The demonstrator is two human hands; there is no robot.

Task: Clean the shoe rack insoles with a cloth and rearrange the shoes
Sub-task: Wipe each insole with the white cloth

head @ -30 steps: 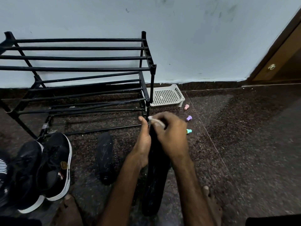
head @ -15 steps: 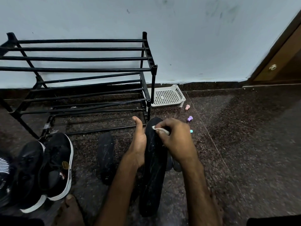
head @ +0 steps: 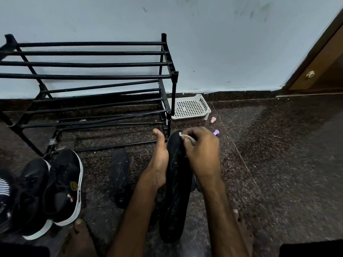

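The left hand (head: 159,161) grips a black insole (head: 176,201) by its left edge, thumb raised; the right hand (head: 203,153) pinches a white cloth (head: 186,136) in its fingers (head: 198,133) against the insole's far tip. A 2nd insole (head: 120,169) lies on the floor (head: 278,164), left.

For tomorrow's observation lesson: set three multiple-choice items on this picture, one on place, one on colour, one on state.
1. Where is the white tray relative to the rack? A on its top shelf; B on the floor to its right; C under its lowest shelf.
2. The sneakers' soles are: A white; B red; C yellow.
3. The right hand: A lies flat; B grips a rack bar; C pinches a cloth on the insole.
Answers: 1 B, it lies past the rack's right posts; 2 A, white rims edge the black uppers; 3 C, it curls round the white cloth.
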